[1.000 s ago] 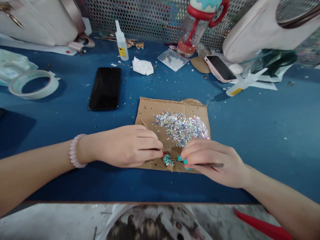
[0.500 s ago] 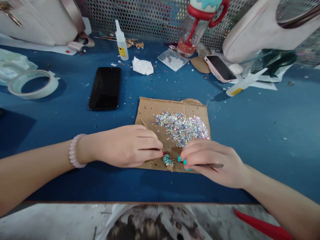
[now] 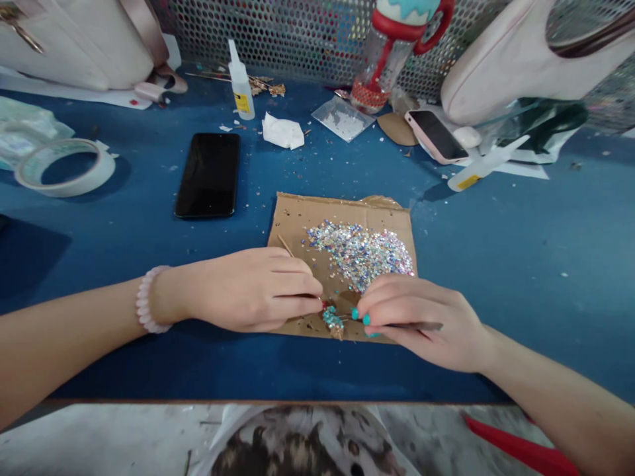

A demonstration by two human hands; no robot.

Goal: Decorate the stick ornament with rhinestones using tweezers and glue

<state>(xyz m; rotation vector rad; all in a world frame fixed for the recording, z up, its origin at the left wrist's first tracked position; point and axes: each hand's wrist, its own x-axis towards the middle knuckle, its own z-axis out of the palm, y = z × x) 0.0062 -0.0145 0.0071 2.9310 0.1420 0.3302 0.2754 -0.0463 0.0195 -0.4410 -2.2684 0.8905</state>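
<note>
My left hand (image 3: 262,291) is closed in a pinch at the edge of a small ornament (image 3: 333,322), turquoise with a gold lower end. A thin wooden stick (image 3: 285,244) pokes out above the knuckles; whether the fingers grip it too I cannot make out. My right hand (image 3: 421,320) is closed around metal tweezers (image 3: 419,326), whose tips point left and meet or nearly meet the ornament's right side. Both hands are over a piece of brown cardboard (image 3: 292,211). Loose, glittering rhinestones (image 3: 364,251) are spread across it just beyond the fingers.
Behind the cardboard are a black phone (image 3: 208,175), a glue bottle (image 3: 241,86), crumpled tissue (image 3: 282,131) and a small plastic bag (image 3: 343,119). Tape (image 3: 64,168) lies left. A second glue bottle (image 3: 486,165) and a pink-cased phone (image 3: 436,135) are at right.
The tweezers and right fingers have shifted very slightly at the ornament. Otherwise the hands and objects keep their places.
</note>
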